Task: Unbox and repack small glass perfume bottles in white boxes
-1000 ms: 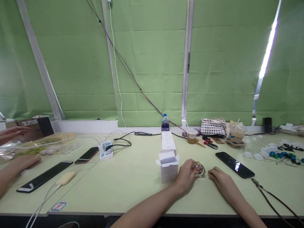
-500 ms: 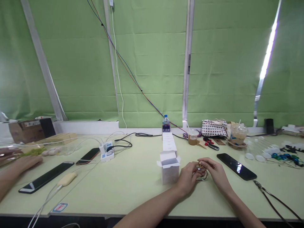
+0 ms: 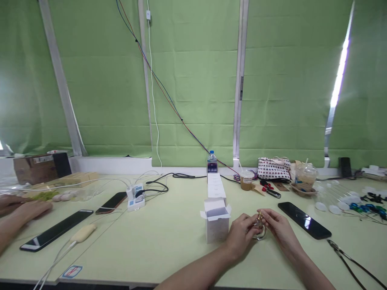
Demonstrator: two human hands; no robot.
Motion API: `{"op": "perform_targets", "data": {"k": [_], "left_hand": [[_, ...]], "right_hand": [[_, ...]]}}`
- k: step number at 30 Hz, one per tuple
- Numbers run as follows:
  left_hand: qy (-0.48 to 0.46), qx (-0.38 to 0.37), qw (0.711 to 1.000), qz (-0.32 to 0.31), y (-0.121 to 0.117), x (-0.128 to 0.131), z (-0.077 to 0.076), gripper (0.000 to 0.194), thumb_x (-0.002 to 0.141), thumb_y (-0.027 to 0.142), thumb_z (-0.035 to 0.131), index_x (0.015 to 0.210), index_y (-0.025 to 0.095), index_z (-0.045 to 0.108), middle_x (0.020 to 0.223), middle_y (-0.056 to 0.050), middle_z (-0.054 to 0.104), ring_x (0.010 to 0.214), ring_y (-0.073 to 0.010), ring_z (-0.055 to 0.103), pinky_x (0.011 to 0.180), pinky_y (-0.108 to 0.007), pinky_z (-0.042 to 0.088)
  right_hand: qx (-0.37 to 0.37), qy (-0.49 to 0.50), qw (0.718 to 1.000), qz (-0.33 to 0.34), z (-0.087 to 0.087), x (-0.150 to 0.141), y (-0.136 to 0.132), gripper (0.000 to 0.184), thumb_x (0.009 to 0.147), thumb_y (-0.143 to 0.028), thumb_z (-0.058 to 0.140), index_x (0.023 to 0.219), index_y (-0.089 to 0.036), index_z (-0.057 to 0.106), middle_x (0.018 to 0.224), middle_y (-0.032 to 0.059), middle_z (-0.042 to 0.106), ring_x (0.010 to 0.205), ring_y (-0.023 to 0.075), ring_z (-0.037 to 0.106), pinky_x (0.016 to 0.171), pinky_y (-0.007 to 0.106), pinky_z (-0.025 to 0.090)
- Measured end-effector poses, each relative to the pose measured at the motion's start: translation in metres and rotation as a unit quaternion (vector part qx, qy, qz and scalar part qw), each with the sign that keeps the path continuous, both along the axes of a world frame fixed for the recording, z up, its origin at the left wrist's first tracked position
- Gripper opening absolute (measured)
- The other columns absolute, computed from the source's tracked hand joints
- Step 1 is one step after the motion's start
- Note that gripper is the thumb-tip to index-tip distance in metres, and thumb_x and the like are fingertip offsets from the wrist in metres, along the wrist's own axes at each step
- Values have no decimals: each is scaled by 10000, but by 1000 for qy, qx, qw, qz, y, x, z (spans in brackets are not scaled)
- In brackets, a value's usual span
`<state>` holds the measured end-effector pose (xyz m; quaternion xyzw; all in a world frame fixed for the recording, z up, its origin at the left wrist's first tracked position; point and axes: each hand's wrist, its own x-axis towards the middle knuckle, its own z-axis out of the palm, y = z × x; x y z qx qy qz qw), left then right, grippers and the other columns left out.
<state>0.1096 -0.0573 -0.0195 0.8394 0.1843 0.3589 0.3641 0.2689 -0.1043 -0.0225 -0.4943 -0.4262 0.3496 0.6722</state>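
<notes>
Bottle behind box — phone right of right hand.

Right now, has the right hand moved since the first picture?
Yes. Against the open white box, the right hand has moved left, toward it, and now touches the small shiny thing.

Right fingers, earlier apart, now at the gold-topped object

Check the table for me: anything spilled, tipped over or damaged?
Nothing stands out. The bottle stands upright; so does the open box. No spill shows on the table. The item held between the left hand and right hand is partly covered, so I can't judge its condition.
</notes>
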Motion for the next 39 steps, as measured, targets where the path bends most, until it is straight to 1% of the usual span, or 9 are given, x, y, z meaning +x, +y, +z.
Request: {"op": "perform_targets", "data": {"k": [5,11,17,19,23,26,32,36,39], "left_hand": [[-5,-11,1000,7,0,2,-2,373,853,197,545,1210,295,591,962,-25,581,905,-171,574,857,-279,444],[-3,-16,1000,14,0,1,1,340,838,181,539,1152,276,627,939,-24,588,915,-178,577,852,-283,443],[-14,-9,1000,15,1,1,1,374,800,138,553,1143,263,635,956,-34,623,920,-191,583,840,-293,445],[-14,-7,1000,23,2,3,-1,374,784,132,565,1133,247,637,951,-34,635,908,-193,582,831,-296,449],[-16,-12,999,39,4,5,-7,388,763,113,563,1132,222,621,1016,-38,647,934,-195,573,852,-314,451],[-26,-20,999,36,4,6,-9,391,758,101,558,1127,217,612,1049,-37,642,957,-191,572,864,-312,452],[-25,-22,999,34,3,6,-8,360,742,103,591,1083,215,622,1009,-30,640,934,-185,571,841,-296,450],[-17,-29,999,32,3,6,-8,358,734,130,626,1084,205,616,1006,-35,636,912,-183,570,828,-291,447],[-30,-34,999,30,1,7,-7,313,757,161,625,1068,196,621,1010,-43,642,921,-186,575,821,-290,445]], "right_hand": [[12,-26,999,-29,0,-3,-1,309,686,-465,708,832,-193,701,748,17,696,667,187,622,599,275,520],[34,-172,981,-81,3,-9,-7,332,722,-493,648,848,-188,687,819,58,711,697,220,642,633,302,532],[42,-231,965,-116,4,-15,-12,341,771,-506,592,882,-192,668,871,71,702,639,197,636,609,296,532],[52,-252,959,-122,3,-16,-12,334,792,-501,575,876,-193,670,924,85,693,690,205,641,621,295,532],[78,-289,947,-121,-1,-15,-12,345,844,-486,516,942,-197,678,1022,102,661,890,240,632,706,315,540],[86,-301,941,-127,-3,-15,-12,339,858,-467,500,986,-203,670,1058,101,651,908,239,629,716,325,542],[66,-287,943,-154,-3,-15,-12,324,835,-483,530,877,-190,662,948,96,685,743,214,645,632,306,535],[81,-295,940,-152,-2,-14,-12,350,830,-508,533,848,-187,669,928,101,689,790,231,644,668,316,533],[105,-305,936,-139,-2,-13,-13,363,841,-512,520,828,-188,682,919,104,686,829,241,642,717,334,530]]}}
